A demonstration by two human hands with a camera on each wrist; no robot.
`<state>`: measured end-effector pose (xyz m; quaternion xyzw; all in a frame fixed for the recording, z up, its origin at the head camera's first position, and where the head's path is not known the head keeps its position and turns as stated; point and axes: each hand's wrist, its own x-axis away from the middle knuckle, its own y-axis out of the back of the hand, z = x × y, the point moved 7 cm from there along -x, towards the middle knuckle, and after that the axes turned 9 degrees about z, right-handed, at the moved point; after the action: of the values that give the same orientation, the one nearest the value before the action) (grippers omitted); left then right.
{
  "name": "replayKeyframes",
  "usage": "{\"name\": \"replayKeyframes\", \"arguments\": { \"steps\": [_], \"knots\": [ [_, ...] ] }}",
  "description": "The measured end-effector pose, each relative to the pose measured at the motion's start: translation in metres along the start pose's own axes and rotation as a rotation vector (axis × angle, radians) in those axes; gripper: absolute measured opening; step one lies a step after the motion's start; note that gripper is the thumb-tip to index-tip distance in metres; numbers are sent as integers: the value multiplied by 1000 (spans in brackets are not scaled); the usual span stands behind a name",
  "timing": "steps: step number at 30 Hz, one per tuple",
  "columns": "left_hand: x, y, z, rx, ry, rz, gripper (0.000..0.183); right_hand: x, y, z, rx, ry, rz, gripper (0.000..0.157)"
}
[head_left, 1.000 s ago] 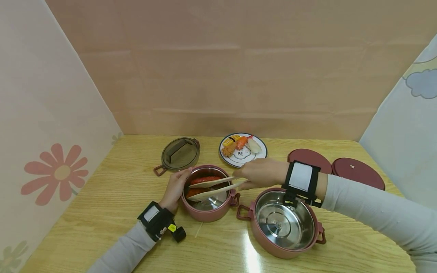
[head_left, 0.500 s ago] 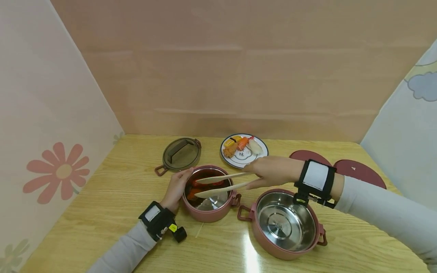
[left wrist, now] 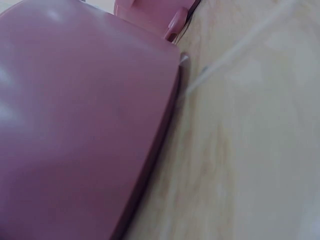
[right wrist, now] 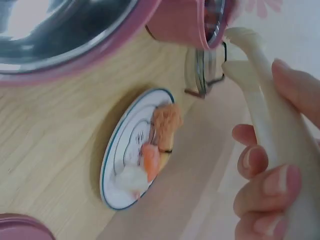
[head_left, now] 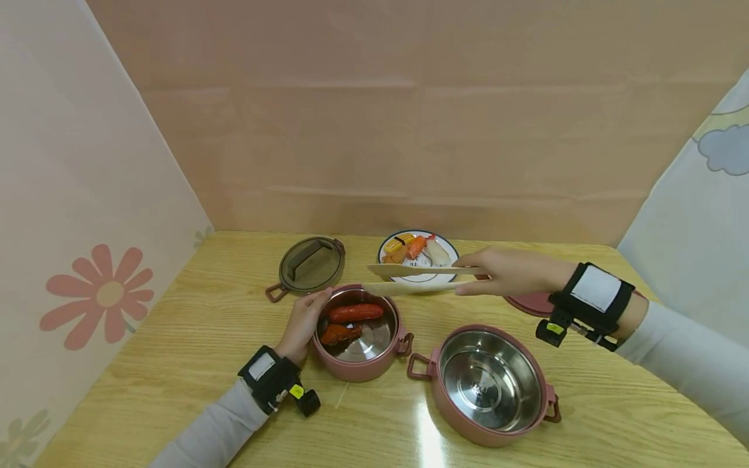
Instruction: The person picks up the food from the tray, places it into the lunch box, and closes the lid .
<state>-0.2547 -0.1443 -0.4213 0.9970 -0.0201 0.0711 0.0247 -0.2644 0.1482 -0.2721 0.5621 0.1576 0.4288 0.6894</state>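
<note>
My left hand (head_left: pixel 302 323) grips the left side of the small pink pot (head_left: pixel 355 370), thumb side at the rim. A red sausage (head_left: pixel 355 312) and an orange-brown food piece (head_left: pixel 341 333) lie inside it. In the left wrist view, the pot's pink wall (left wrist: pixel 80 120) fills the left side and hides the fingers. My right hand (head_left: pixel 509 272) holds a pair of pale tongs (right wrist: pixel 262 95), raised between the pot and the plate. The tongs' arms stand apart, with nothing between their tips. A white plate (head_left: pixel 421 278) with several sushi pieces (head_left: pixel 417 247) is behind them.
A larger pink pot (head_left: pixel 482 383) with a steel inside stands at the front right. A dark see-through lid (head_left: pixel 310 265) lies behind the small pot. One dark red lid (head_left: pixel 529 303) shows partly beneath the right forearm. Walls border the table at the back and sides.
My right hand has lifted the tongs out of the small pot and moved them up and right, towards the plate. The food stays in the pot. My left hand keeps its place.
</note>
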Motion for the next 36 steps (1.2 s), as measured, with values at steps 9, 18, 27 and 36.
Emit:
{"name": "replayKeyframes", "arguments": {
  "steps": [9,18,27,36],
  "knots": [
    [0,1,0,-1,0,-4,47,14,11,-37,-91,-163,-66,53],
    [2,0,-1,10,-19,15,44,23,11,-62,-169,-292,-84,55],
    [1,1,-2,7,-24,11,43,29,7,-82,-142,-354,-83,45],
    [2,2,-2,1,-12,9,44,31,-6,-94,-198,-380,-54,51]
  ]
}}
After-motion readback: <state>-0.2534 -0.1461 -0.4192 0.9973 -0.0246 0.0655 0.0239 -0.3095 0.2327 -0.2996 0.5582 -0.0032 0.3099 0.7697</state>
